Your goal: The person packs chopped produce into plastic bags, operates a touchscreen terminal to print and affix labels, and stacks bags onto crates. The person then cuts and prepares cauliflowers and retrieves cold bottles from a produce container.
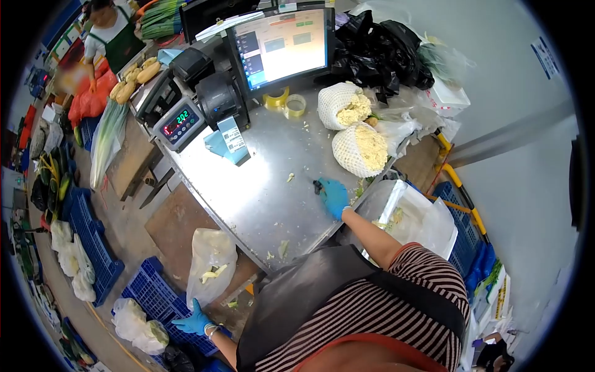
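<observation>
My right hand [334, 198], in a blue glove, rests on the steel table [260, 198] with its fingers round a small dark object [318, 186]. Just above it lie two cauliflowers in white foam nets, one [359, 150] near the table's right edge and the other [343, 106] behind it. My left hand [193, 319], also blue-gloved, is low at the left with its fingers spread. It is beside the lower end of a clear plastic bag [212, 263] with pale scraps inside.
A monitor [279, 46], a weighing display [180, 124] and tape rolls [295, 105] stand on the table. Black bags [378, 53] lie behind; a white foam box [427, 226] is at the right. Blue crates [155, 297] sit low left. Another person [114, 37] stands upper left.
</observation>
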Motion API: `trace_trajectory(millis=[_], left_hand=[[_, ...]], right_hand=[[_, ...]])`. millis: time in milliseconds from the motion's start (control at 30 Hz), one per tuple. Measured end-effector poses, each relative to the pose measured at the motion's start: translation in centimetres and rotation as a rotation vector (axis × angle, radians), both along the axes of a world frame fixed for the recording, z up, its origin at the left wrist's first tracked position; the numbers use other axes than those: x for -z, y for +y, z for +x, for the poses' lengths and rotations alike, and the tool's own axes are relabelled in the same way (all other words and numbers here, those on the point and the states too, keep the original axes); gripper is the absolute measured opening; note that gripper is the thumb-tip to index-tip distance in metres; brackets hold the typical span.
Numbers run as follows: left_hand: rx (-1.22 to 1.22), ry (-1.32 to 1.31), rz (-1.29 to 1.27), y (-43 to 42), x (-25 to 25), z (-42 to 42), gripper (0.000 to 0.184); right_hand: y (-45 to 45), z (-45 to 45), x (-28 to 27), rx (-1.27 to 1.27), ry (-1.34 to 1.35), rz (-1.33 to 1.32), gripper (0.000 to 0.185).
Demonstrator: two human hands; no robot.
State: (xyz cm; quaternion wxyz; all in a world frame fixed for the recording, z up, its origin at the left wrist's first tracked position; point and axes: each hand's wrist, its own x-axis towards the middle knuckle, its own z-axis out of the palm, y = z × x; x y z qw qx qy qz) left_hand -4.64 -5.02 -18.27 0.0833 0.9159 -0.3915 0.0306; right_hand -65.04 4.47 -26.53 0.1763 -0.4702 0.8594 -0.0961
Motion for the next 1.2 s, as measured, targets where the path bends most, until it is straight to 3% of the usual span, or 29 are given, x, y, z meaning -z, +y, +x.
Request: trace_trajectory(millis=[67, 133, 200, 300, 333, 433, 500, 533, 567, 600, 633, 700, 800, 867, 900, 967, 1067, 1133, 1200], left_hand=[[-0.05, 0.031, 0.038, 0.3, 1.9, 1.2, 0.131], [-0.124, 0.207, 0.022, 0.5, 4.3, 3.4, 0.135], [-0.22, 0.414, 0.011, 0.7, 5.2, 4.2, 0.137], [-0.171, 0.411, -0.01, 0.2, 6.3, 5.6, 0.133], [-0.146, 0.397, -0.011, 0.2, 6.2, 5.6, 0.131], [-0.096, 0.251, 0.112, 0.2, 6.1, 4.5, 0.106], [-0.027, 0.841, -0.037, 0.2, 11.1, 8.3, 0.083], [0.012, 1.133, -0.119, 0.3, 10.7, 8.1, 0.072], [-0.188, 1.435, -0.239, -0.1, 10.6, 7.7, 0.043], [-0.149, 1.753, -0.474, -0.5, 5.2, 2.9, 0.03], [0.173, 1.491, -0.456, -1.9, 3.6, 2.4, 0.026], [0.537, 1.159, -0.459, -3.9, -1.5, -0.9, 0.022], [0.652, 1.198, -0.41, -4.5, -13.5, -10.2, 0.025], [0.716, 1.347, -0.494, -4.7, -17.3, -12.2, 0.027], [0.844, 1.291, -0.477, -4.5, -20.1, -13.3, 0.03], [1.007, 1.281, -0.468, -3.4, -25.4, -16.0, 0.035], [1.263, 1.424, -0.394, -2.2, -27.9, -17.2, 0.047], [1.429, 1.534, -0.41, -2.0, -28.3, -18.2, 0.046], [1.267, 1.65, -0.639, -3.2, -25.4, -16.1, 0.036]], right_hand=[[-0.4, -0.4, -2.2, 0.303, -0.367, -0.242, 0.061], [-0.7, -0.6, -4.0, 0.327, -0.296, -0.36, 0.063], [-0.4, -0.8, -5.2, 0.083, 0.218, -0.337, 0.065], [-1.0, 0.7, -9.1, 0.06, -0.025, -0.285, 0.069], [-1.0, 0.8, -8.1, 0.037, -0.004, -0.3, 0.07], [-1.3, 1.9, -6.0, -0.028, 0.033, -0.334, 0.071], [-2.0, 3.1, -6.9, -0.056, 0.033, -0.337, 0.069], [-2.4, 3.3, -6.8, -0.078, 0.012, -0.382, 0.068], [-2.8, 3.5, -6.6, -0.101, -0.012, -0.426, 0.067], [-3.2, 3.8, -6.4, -0.12, -0.038, -0.471, 0.066], [-3.9, 4.2, -6.6, -0.135, -0.122, -0.49, 0.065], [-5.3, 4.6, -8.3, -0.167, -0.288, -0.516, 0.064], [-7.9, 7.0, -13.8, -0.166, -0.556, -0.456, 0.067], [-9.4, 9.4, -17.3, -0.242, -0.651, -0.553, 0.074], [-9.9, 11.0, -19.0, -0.282, -0.715, -0.592, 0.077], [-11.5, 13.7, -21.3, -0.397, -0.83, -0.648, 0.099], [-13.6, 17.5, -23.9, -0.436, -0.611, -0.721, 0.112], [-15.9, 17.8, -21.6, -0.321, -0.513, -0.859, 0.097], [-15.3, 10.4, -21.3, -0.048, -0.694, -0.765, 0.053]])
